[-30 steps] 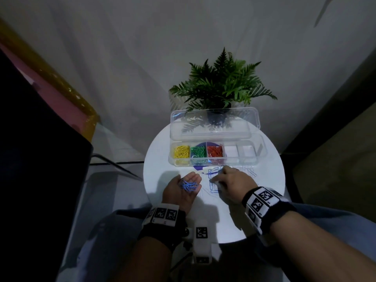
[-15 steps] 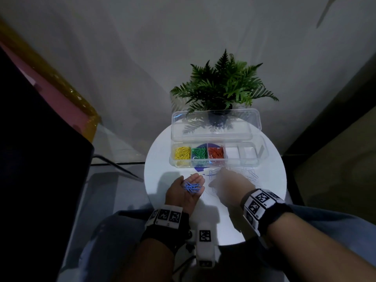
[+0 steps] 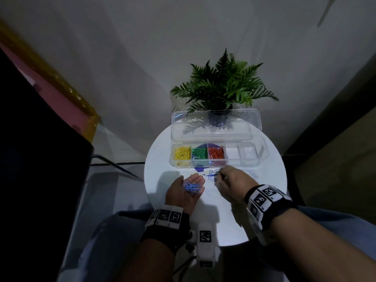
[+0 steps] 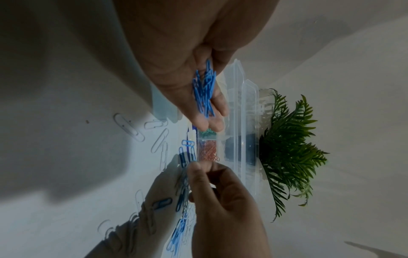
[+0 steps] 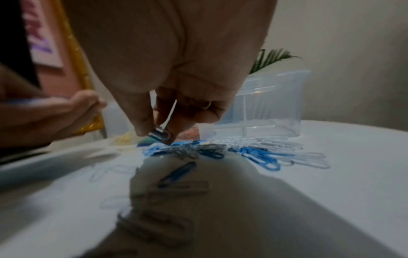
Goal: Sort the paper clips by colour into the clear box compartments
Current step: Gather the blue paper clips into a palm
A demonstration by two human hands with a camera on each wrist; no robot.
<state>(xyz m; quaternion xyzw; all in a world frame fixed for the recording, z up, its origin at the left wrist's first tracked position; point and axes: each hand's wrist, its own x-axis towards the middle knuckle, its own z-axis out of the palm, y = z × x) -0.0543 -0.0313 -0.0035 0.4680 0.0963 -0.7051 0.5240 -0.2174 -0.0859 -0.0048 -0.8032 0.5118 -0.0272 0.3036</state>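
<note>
The clear box point(image 3: 262, 157) lies open on the round white table point(image 3: 160, 159). From its left, three compartments hold yellow clips point(image 3: 182, 153), green clips point(image 3: 199, 154) and red clips point(image 3: 216, 153); the two on the right look empty. My left hand point(image 3: 195, 180) rests palm up in front of the box, a small heap of blue clips point(image 3: 192, 187) lying in it. My right hand point(image 3: 220, 174) hovers over the loose blue clips point(image 5: 258, 155) and white clips point(image 5: 309, 157), its thumb and finger pinching one paper clip point(image 5: 160, 134) that looks bluish-grey in shadow.
The box's lid point(image 3: 213, 127) stands open behind it, with a potted fern point(image 3: 221, 88) right at the back by the wall. Several white clips point(image 4: 130, 129) are scattered on the table near my hands. My knees sit under the near edge.
My right hand has shifted slightly over the loose pile and now pinches a single clip just above it. My left hand has stayed palm up with its blue clips.
</note>
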